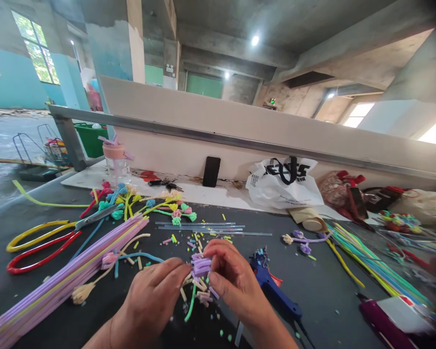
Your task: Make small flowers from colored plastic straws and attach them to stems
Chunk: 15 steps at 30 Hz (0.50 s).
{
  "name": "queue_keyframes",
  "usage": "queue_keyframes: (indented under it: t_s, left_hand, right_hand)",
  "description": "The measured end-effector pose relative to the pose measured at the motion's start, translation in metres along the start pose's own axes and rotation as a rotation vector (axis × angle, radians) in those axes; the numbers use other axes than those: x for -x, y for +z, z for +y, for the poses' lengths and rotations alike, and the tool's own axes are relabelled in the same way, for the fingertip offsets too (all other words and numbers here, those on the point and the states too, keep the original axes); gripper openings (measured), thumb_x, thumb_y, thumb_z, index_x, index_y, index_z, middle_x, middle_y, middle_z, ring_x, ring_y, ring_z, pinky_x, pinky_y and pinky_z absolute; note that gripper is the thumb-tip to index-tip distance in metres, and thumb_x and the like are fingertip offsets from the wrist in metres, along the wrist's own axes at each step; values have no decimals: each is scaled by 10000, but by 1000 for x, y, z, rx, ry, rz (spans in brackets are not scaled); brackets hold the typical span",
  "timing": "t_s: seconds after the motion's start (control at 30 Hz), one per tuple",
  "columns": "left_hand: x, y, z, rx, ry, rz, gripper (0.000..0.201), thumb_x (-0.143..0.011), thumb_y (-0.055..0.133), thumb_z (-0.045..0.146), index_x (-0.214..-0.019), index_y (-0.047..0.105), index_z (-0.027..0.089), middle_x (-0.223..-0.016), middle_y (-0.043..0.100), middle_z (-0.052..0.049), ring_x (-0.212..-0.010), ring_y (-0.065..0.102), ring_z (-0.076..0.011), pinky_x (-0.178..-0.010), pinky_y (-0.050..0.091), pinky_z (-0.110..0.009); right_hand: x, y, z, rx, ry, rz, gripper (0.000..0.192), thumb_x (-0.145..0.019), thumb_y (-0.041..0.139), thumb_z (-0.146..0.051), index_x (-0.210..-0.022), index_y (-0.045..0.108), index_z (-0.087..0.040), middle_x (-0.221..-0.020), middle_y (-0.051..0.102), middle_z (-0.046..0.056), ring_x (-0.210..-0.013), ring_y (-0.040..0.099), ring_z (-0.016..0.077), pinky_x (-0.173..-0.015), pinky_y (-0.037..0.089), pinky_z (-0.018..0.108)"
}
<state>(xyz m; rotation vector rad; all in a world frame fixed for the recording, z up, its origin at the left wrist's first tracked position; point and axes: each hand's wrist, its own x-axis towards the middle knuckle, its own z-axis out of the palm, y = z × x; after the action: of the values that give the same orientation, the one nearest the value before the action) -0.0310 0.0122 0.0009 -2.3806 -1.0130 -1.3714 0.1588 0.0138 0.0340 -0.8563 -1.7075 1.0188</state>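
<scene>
I see my left hand and right hand pinching a small lilac coiled pipe-cleaner flower between fingers, just above the dark table; it looks light, soft, crushable—best gripped at its sides.

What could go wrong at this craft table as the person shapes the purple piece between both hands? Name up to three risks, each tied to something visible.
1. The blue glue gun lies right beside the right hand; if hot, it might burn a wrist.
2. The left hand and right hand work over loose cut bits, which could scatter or get mixed in.
3. The scissors lie half buried among straws, easy to snag.
</scene>
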Motion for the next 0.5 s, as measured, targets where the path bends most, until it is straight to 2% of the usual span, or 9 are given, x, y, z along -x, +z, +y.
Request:
queue_keyframes:
  t_s: [0.33,0.5]
  left_hand:
    - [3,0,0,49,-25,-113,257,-823,425,107,-1030,550,192,-904,660,-51,-759,637,-138,-657,505,-229]
    - [4,2,1,34,-22,-91,243,-829,440,124,-1036,549,189,-919,657,-54,-756,634,-142,-667,508,-244]
  right_hand:
    - [-1,6,1,-80,48,39,129,-770,561,-301,-852,576,-202,-906,497,36,-626,447,101,-526,399,220]
    - [-1,7,2,-40,48,63,86,-769,573,-269,-805,589,-193,-885,519,40,-661,468,115,-548,401,228]
